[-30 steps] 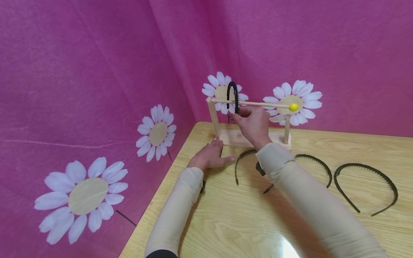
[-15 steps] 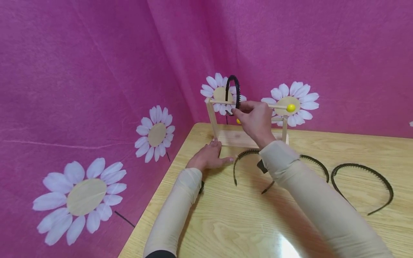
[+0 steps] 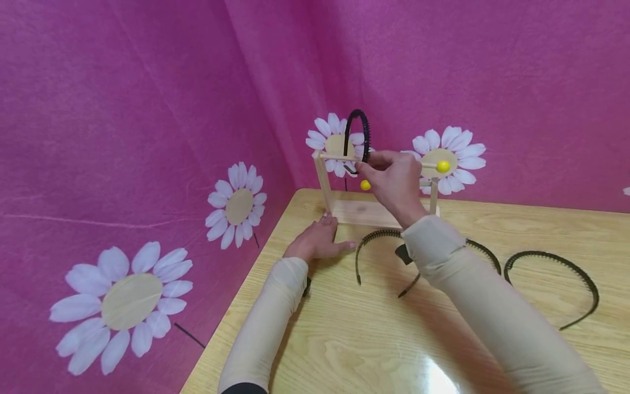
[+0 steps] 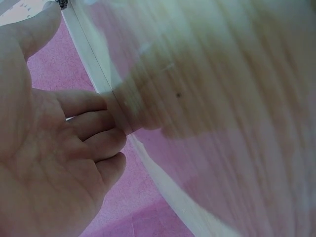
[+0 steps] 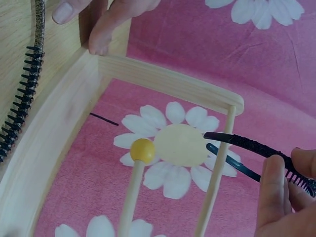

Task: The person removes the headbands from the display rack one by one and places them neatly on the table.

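Note:
A black toothed headband (image 3: 367, 131) stands upright across the upper rod (image 3: 337, 157) of a wooden stand (image 3: 364, 212). My right hand (image 3: 394, 180) pinches its near side between thumb and fingers. In the right wrist view the headband's (image 5: 247, 143) two tips lie by the rod (image 5: 212, 190), pointing left. My left hand (image 3: 317, 241) rests at the left end of the stand's base, thumb spread away. Its fingertips touch the base edge in the left wrist view, where the hand (image 4: 64, 143) shows its palm.
Yellow balls cap the upper rod and a lower rod (image 3: 365, 185). On the table (image 3: 344, 339) lie more headbands: one (image 3: 359, 257) before the stand, one (image 3: 484, 251) partly behind my right sleeve, another (image 3: 593, 284) farther right. Pink flowered cloth (image 3: 275, 82) stands behind and left.
My right hand has shifted slightly right and up with the headband, which stands higher over the rod. The lower rod's yellow ball has come into sight. My left hand stays at the base.

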Demonstrator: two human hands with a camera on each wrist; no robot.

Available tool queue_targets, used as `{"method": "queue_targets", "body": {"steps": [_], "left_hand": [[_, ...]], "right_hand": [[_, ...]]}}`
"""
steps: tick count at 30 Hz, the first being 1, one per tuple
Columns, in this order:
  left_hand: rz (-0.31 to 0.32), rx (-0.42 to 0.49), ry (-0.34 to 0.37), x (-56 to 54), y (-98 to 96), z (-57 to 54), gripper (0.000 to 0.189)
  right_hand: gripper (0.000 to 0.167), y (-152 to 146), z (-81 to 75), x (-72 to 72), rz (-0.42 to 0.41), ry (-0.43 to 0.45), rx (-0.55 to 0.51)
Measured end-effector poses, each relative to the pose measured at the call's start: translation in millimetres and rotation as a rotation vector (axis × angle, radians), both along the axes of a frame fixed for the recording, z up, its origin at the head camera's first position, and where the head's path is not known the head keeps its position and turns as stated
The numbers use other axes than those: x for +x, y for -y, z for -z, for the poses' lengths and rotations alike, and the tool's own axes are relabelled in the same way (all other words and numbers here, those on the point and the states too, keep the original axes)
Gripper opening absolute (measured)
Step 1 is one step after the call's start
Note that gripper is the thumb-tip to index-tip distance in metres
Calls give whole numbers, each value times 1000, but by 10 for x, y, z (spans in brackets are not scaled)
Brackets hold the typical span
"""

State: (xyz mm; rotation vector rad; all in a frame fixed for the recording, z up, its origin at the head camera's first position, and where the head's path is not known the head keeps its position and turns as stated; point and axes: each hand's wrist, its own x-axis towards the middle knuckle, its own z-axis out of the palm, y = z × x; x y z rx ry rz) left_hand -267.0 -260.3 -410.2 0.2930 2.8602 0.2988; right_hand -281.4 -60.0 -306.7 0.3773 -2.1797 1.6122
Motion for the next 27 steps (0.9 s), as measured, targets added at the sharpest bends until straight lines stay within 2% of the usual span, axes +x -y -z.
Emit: {"method": "queue_targets", "body": {"steps": [8,18,21,27], "left_hand": [[11,-10,-1,-3,-1,6,89],[33,-22,-8,-4,-3,5,90],[29,-22,-5,-6,-1,10,89],[32,-16,-12,-8,-4,12,86]], "right_hand": [[30,-46,-44,29,0,-21,3],[37,-146,-52,64,2,15,6],[38,-198,-51,83,-16,37,-22],[28,-293,-74,97,-58,29,-110]]}}
